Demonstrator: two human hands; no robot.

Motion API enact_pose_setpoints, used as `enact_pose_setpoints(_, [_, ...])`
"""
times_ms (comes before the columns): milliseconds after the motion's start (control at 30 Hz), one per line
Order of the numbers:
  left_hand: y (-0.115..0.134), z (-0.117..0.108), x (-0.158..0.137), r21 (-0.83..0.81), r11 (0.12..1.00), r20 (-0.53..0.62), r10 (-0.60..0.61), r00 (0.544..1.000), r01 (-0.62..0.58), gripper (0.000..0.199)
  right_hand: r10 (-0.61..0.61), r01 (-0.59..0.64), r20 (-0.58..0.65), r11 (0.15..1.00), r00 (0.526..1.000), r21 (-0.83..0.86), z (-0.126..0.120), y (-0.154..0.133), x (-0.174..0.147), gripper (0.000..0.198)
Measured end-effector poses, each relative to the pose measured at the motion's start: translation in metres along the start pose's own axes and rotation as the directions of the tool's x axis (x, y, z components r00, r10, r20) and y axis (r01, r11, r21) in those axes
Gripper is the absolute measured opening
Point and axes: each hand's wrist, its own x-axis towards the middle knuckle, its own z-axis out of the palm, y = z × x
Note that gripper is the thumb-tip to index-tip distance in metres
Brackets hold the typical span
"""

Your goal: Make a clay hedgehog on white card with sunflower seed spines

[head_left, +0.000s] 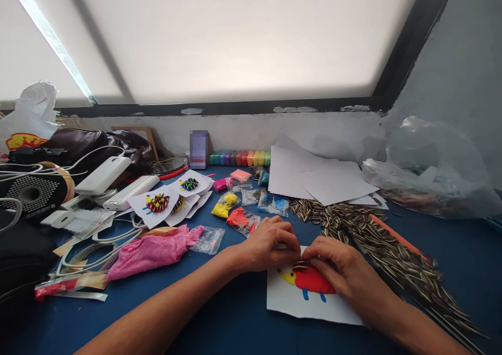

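A sheet of white paper lies on the blue table before me, bearing a flat clay animal: a red body, a yellow head and blue legs. Striped sunflower seeds sit on the upper edge of the red clay, right at my fingertips. My left hand is closed above the head, its fingers curled; what they hold, if anything, is hidden. My right hand covers the body's right part, thumb and fingers pinched together around a seed at the top edge.
A long heap of sunflower seeds spreads at the right, beside an orange strip. Behind are clay packets, paper sheets and a plastic bag. At left lie finished seed pictures, a pink cloth, cables and power banks.
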Motion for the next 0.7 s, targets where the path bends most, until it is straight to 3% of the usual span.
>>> enact_pose_setpoints(300, [0.001, -0.002, -0.001, -0.067, 0.998, -0.02, 0.002, 1.0, -0.003, 0.007, -0.005, 0.005, -0.022, 1.0, 1.0, 0.011, 0.001, 0.0, -0.003, 0.024])
enact_pose_setpoints(500, [0.003, -0.006, -0.004, -0.186, 0.981, -0.079, 0.036, 0.996, -0.05, 0.011, 0.01, -0.008, -0.121, 1.0, 0.993, 0.02, -0.002, 0.001, -0.007, 0.027])
enact_pose_setpoints(700, [0.003, -0.002, -0.006, -0.131, 0.991, -0.127, 0.003, 0.992, -0.02, 0.036, -0.056, -0.015, -0.289, 0.971, 0.956, -0.24, -0.014, 0.016, -0.013, 0.027])
